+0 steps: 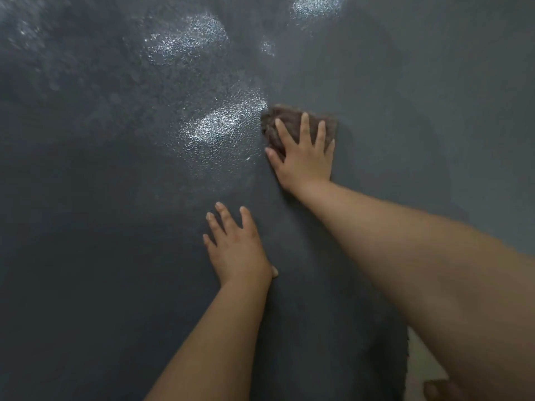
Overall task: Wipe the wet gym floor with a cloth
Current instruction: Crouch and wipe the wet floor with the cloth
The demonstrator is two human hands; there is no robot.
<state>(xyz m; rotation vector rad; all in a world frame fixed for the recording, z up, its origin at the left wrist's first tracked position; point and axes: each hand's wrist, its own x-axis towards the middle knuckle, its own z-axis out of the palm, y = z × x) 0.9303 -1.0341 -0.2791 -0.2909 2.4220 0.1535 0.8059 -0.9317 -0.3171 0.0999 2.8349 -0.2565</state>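
Right hand point(304, 157) spread flat, hiding most of cloth point(285, 120); left hand point(237, 250) spread on floor point(86, 256)

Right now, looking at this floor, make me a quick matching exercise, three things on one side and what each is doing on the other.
Things:
1. right hand
2. left hand
3. shiny wet patch

States:
A. flat on the bare floor, holding nothing
B. glistening just left of the cloth
C. pressed down on the brown cloth

Pairs: 1-C, 2-A, 3-B
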